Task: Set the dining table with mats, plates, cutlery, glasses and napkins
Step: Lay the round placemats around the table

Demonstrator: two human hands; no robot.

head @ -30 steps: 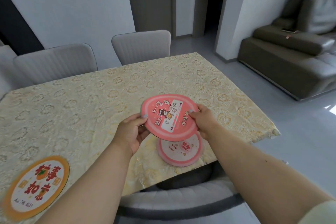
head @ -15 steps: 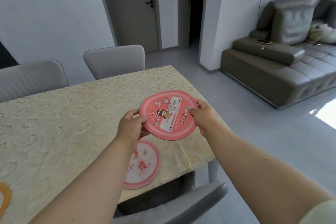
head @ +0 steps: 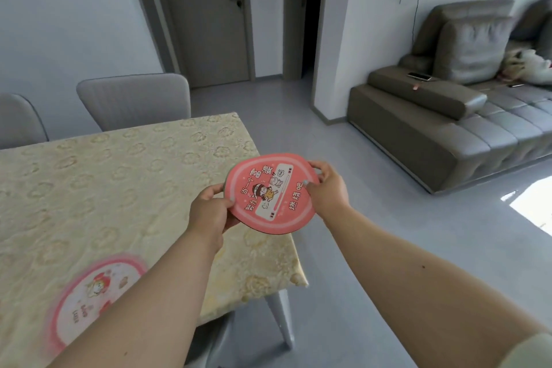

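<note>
The left hand (head: 209, 212) pinches the near-left rim of the pink mat (head: 270, 193), and the right hand (head: 325, 188) pinches its far-right rim. The mat hangs level in the air over the table's (head: 119, 188) right edge, partly past it. 1 other mat (head: 89, 299) lies flat near the front-left. Free cloth lies left and ahead of both hands, so I judge the mat goes down that way.

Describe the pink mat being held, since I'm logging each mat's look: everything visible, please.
The pink round mat has a paler ring, cartoon figures and Chinese characters on a white panel, and a dark underside edge. It looks thin and stiff. Tilted, it sits above the table's corner, gripped by the left hand and right hand at opposite edges.
</note>
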